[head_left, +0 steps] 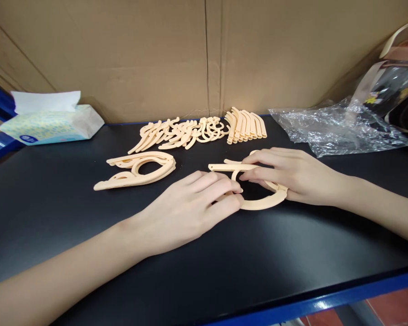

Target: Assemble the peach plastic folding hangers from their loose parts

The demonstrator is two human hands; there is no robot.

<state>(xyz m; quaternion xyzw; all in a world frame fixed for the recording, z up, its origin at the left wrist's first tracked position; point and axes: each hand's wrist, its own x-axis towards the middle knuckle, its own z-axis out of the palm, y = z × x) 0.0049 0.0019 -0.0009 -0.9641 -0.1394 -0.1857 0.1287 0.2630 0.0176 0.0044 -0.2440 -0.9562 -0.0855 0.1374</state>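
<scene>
A peach-coloured plastic folding hanger (263, 202) lies on the black tabletop between my hands, its curved arm towards me and a straight arm end pointing left. My left hand (193, 208) has its fingers curled over the left part of the hanger; they hide what is under them. My right hand (292, 174) grips the right end, thumb near the joint and fingers over the upper arm. To the left, apart from both hands, rests another folding hanger (156, 174), folded with its arms pointing left.
Behind the hangers lie loose hanger arms (151, 136), hooks (209, 131) and a row of curved hanger pieces (248, 124). A tissue pack (54, 127) sits at back left. Crumpled clear plastic (340, 129) and a transparent bag (399, 86) occupy the right. Cardboard (139, 54) stands behind.
</scene>
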